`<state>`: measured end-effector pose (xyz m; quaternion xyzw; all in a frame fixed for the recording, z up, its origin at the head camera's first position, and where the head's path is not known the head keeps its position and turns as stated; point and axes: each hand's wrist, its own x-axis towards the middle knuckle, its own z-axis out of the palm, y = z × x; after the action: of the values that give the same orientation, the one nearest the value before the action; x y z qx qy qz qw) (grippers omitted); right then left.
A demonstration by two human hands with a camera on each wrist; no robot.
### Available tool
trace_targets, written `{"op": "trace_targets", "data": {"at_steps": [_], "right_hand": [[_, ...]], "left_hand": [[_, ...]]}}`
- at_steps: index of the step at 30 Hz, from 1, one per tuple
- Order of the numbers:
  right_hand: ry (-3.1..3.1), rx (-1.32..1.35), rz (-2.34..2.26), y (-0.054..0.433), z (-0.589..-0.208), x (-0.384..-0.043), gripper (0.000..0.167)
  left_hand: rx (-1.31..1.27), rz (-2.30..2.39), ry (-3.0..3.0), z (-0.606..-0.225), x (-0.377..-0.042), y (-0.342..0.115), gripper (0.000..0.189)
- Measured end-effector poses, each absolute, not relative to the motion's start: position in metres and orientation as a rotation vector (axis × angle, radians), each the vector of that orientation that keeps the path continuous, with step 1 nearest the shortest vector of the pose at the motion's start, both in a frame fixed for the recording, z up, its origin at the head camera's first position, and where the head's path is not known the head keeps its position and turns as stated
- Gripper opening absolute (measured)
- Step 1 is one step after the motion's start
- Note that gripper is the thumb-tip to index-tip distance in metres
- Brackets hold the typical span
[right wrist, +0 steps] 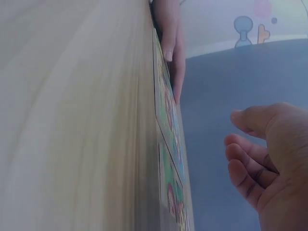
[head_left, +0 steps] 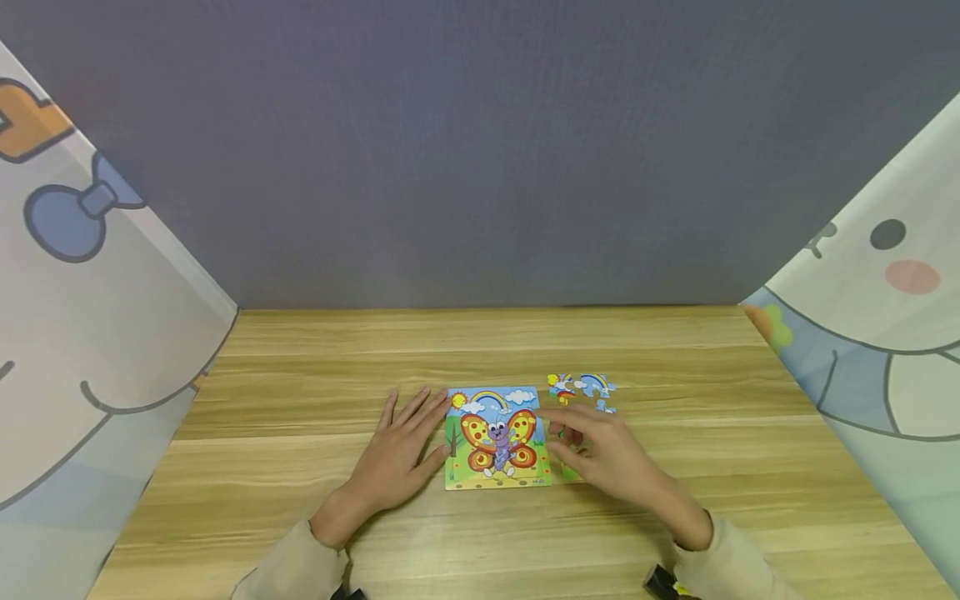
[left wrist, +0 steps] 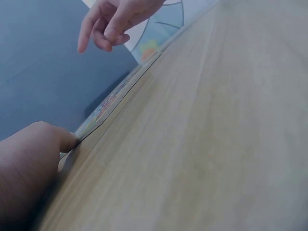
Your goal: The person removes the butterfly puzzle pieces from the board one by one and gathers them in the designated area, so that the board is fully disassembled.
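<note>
A square butterfly puzzle board (head_left: 498, 437) lies flat on the wooden table, its picture showing a sun, a rainbow and a purple butterfly. My left hand (head_left: 397, 458) rests with straight fingers on the table, thumb and fingertips at the board's left edge. Above the table at the board's right side hovers my right hand (head_left: 603, 450). In the right wrist view, the right hand (right wrist: 269, 159) has its thumb and index apart from each other, other fingers loosely bent, nothing visible between them. Several interlocking puzzle pieces (head_left: 597, 384) lie right of the board, partly hidden beneath that hand.
The wooden table (head_left: 300, 358) runs back to a grey partition (head_left: 480, 167). Panels with cartoon prints stand at the left (head_left: 112, 333) and right (head_left: 885, 333). Dark wrist gear (head_left: 660, 581) shows by the right sleeve (head_left: 727, 558).
</note>
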<state>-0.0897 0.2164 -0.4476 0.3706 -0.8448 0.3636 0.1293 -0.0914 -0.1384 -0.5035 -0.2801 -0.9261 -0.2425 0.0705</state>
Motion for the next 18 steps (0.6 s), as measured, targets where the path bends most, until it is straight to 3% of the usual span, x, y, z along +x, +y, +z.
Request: {"op": "trace_targets", "data": {"at_steps": [18], "right_hand": [[-2.619, 1.109, 1.083, 0.181, -0.462, -0.083, 0.054]], "left_hand": [[-0.840, -0.713, -2.793, -0.505, -0.092, -0.139, 0.071]]}}
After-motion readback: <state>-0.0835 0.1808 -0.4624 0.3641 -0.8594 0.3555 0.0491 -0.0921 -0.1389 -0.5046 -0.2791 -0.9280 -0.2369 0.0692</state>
